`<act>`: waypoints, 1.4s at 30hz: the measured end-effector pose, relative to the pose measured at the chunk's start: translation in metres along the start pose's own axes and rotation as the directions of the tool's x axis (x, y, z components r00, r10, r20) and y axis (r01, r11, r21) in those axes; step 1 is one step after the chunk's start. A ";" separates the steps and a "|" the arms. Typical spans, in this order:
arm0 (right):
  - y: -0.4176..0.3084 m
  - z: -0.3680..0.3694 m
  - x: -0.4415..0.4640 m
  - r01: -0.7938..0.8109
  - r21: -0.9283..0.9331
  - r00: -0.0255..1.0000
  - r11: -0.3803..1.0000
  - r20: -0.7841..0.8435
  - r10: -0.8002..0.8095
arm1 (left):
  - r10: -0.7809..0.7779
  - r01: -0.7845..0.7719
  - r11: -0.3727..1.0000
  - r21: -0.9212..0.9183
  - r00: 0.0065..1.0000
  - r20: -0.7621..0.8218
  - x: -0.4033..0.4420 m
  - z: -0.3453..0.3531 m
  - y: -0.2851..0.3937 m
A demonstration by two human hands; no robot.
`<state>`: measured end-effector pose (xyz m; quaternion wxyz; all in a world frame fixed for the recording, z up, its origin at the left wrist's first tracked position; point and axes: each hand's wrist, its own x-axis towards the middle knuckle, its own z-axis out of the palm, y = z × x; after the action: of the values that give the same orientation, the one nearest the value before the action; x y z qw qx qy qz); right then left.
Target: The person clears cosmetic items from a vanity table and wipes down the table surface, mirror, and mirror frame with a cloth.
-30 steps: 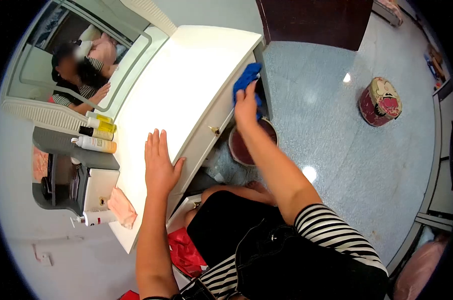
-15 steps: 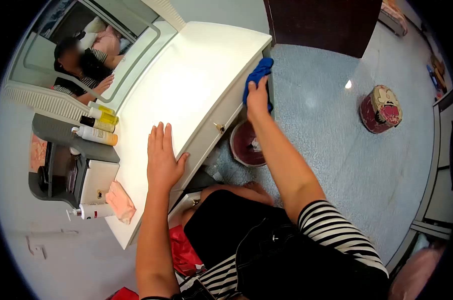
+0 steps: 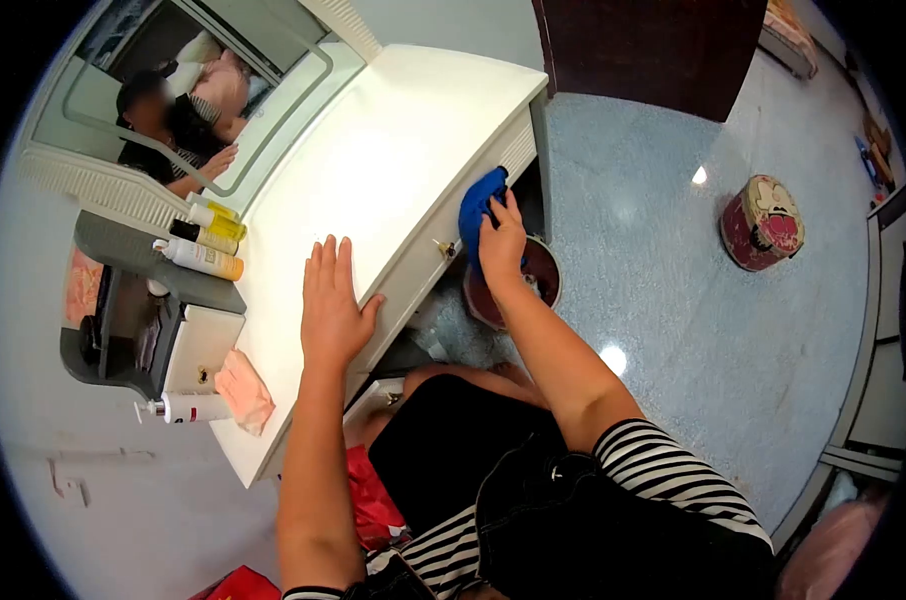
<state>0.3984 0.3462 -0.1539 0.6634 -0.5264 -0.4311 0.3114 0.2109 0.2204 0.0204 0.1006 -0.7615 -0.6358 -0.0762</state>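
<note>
My left hand (image 3: 335, 312) lies flat on the white top of the dressing table (image 3: 413, 130), close to its front edge, fingers stretched out. In my right hand (image 3: 503, 243) is a bunched blue cloth (image 3: 480, 222), pressed against the drawer front just right of the small drawer knob (image 3: 446, 248). Part of the cloth is hidden behind my fingers. Below that hand, a round bin (image 3: 543, 275) stands on the floor with something light inside it.
A mirror (image 3: 198, 90) backs the table. Several bottles (image 3: 201, 258) stand by a grey shelf unit (image 3: 158, 250). A pink cloth (image 3: 243, 390) and a pump bottle (image 3: 191, 407) lie at the near left end. A round stool (image 3: 762, 224) stands on the floor.
My right hand has moved the blue cloth from the drawer's far right end leftward along the front, close to the knob. My left hand stays flat on the tabletop.
</note>
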 end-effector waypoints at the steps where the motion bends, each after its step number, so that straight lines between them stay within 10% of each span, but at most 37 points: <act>1: -0.014 0.000 -0.003 0.020 -0.053 1.000 0.998 0.011 -0.019 | 0.002 -0.002 1.000 0.003 1.000 -0.007 0.002 -0.002 0.000; 6: -0.022 0.001 0.000 0.192 -0.090 0.980 0.977 0.069 -0.186 | 0.032 -0.031 0.999 0.015 0.998 -0.050 -0.002 0.004 -0.002; 10: 0.013 -0.015 0.011 -0.097 -0.274 0.954 0.957 0.248 0.168 | -0.003 0.003 1.000 0.002 1.000 -0.001 0.000 0.000 0.000; 14: -0.049 -0.001 -0.002 0.249 -0.013 0.962 0.968 0.118 -0.246 | 0.004 -0.004 1.000 0.026 1.000 -0.005 -0.002 0.004 -0.002; 20: 0.069 -0.009 -0.010 -0.185 -0.202 0.928 0.962 0.286 0.238 | -0.002 0.001 1.000 -0.004 1.000 -0.027 0.001 -0.001 -0.003; 22: 0.067 0.019 -0.062 -0.138 -0.124 0.978 0.983 0.138 0.154 | 0.010 -0.011 1.000 -0.029 0.999 -0.031 -0.001 -0.001 -0.004; 24: 0.009 0.028 -0.096 -0.451 0.031 0.876 0.892 0.207 0.436 | 0.019 -0.023 0.995 -0.094 0.999 -0.035 -0.002 0.001 -0.015; 29: -0.087 0.034 -0.121 -0.526 0.194 0.819 0.828 0.378 0.431 | 0.019 -0.034 0.933 -0.359 0.999 -0.046 -0.004 0.006 -0.037; 34: -0.055 0.037 -0.116 -0.406 0.158 0.873 0.900 0.359 0.331 | 0.000 -0.006 0.995 -0.097 0.998 -0.056 -0.036 -0.025 -0.025; 36: -0.060 0.019 -0.123 -0.545 0.082 0.779 0.834 0.417 0.468 | -0.022 0.020 1.000 -0.021 0.997 -0.074 -0.053 -0.025 -0.028; 38: -0.059 0.010 -0.128 -0.865 0.049 0.423 0.500 0.609 0.671 | -0.185 0.188 0.982 0.013 0.977 -0.104 -0.069 -0.017 -0.040; 42: -0.112 -0.016 -0.108 -0.714 0.078 0.487 0.696 0.769 0.413 | -0.299 0.276 0.954 -0.121 0.913 -0.278 -0.090 -0.002 -0.057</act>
<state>0.3611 0.2174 -0.0735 0.3930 -0.3370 -0.3749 0.7690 0.1387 0.1437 0.0034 0.1513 -0.6431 -0.7154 -0.2273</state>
